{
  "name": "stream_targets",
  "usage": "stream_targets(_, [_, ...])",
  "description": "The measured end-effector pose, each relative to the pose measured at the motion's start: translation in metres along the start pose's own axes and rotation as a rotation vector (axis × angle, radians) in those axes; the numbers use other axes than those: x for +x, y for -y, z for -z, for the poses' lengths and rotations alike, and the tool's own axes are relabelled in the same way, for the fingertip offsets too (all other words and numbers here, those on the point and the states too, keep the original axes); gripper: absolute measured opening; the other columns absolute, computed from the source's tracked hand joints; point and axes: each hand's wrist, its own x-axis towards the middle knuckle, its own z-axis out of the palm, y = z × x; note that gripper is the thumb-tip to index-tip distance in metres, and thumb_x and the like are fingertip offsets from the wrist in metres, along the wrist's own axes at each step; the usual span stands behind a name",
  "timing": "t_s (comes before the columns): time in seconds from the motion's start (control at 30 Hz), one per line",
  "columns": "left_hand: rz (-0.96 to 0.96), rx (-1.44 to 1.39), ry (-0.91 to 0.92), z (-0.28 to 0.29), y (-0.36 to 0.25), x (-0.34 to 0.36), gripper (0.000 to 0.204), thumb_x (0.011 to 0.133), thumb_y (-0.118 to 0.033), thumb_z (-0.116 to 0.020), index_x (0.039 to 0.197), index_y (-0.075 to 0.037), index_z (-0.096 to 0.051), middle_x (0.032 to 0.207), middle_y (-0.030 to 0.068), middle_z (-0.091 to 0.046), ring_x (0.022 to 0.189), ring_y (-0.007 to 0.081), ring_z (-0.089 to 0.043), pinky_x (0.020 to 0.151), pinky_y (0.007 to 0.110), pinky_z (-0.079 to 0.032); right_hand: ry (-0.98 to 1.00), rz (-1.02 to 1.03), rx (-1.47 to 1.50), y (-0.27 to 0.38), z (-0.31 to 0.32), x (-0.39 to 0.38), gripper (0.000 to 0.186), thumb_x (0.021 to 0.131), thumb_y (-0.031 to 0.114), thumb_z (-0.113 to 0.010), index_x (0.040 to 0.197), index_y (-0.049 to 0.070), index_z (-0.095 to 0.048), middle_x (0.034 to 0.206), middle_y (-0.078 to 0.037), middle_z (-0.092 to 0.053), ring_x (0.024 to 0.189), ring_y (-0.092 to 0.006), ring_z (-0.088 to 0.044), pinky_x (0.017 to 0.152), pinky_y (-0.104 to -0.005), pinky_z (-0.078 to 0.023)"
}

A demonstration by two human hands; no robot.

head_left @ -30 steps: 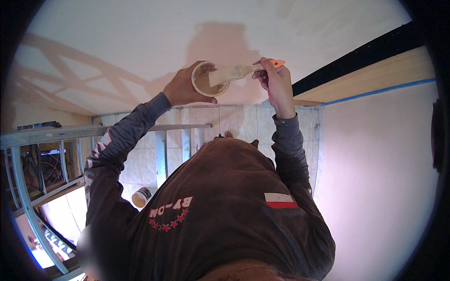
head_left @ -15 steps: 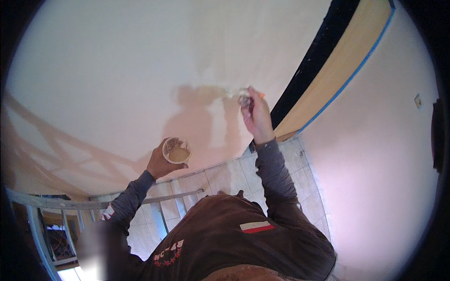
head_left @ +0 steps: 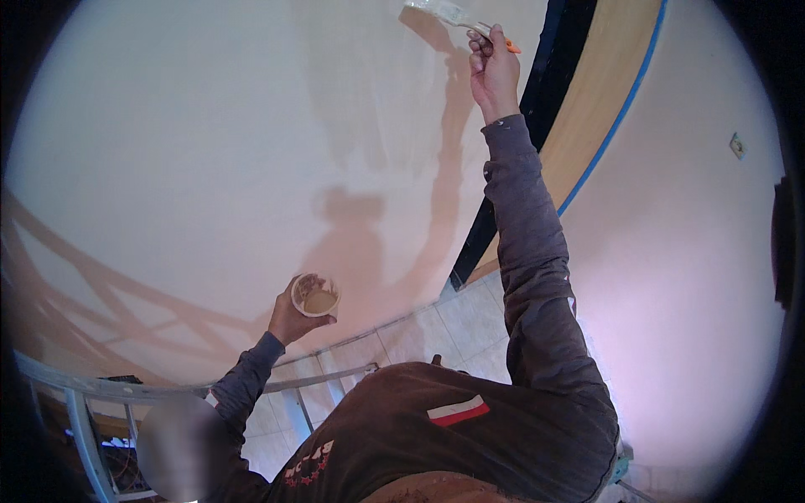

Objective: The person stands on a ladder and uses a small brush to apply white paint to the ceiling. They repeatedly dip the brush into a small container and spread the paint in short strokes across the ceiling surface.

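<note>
My right hand [head_left: 493,74] reaches high overhead, its grip pinched around the orange-tipped handle of a flat paintbrush [head_left: 440,12] whose bristles lie against the pale wall [head_left: 210,151] near the top edge of view, so the stroke lands flat. My left hand [head_left: 289,318] stays low, its grip cupped around a small round tub [head_left: 315,296] of tan paint, held level and open side up. A blue tape line [head_left: 616,126] edges the wooden band [head_left: 599,92] to the right. No label shows on the tub.

- Dark brown hooded sweatshirt [head_left: 470,436] with a small red-and-white striped patch [head_left: 457,411].
- Long grey-brown sleeves [head_left: 528,251] covering both arms to the wrists.
- Red printed markings low on the front.
</note>
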Motion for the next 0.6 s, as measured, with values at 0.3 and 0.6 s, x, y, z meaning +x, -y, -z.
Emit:
stream_targets(0.3, [0.008,0.046,-0.022,0.005,-0.003,0.001,0.090,0.060,-0.018,-0.101,0.133,0.000,-0.052,0.127,0.0123,-0.067,0.121,0.0215,-0.063,0.107,0.037,-0.050,0.055,0.048,-0.066,-0.006,0.010,0.021,0.031,0.107,0.029,-0.056,0.116,0.000,-0.063,0.096,-0.011,-0.072,0.075,-0.0096,-0.060,0.051,-0.0195,-0.038])
stream_targets(0.6, [-0.006,0.051,-0.020,0.004,-0.004,0.002,0.088,0.060,-0.023,-0.101,0.132,-0.001,-0.053,0.127,0.0116,-0.066,0.119,0.0216,-0.064,0.106,0.037,-0.051,-0.119,0.276,-0.309,0.048,0.064,0.041,0.027,0.105,0.027,-0.060,0.113,0.001,-0.065,0.093,-0.006,-0.073,0.074,-0.0064,-0.059,0.057,-0.0211,-0.040])
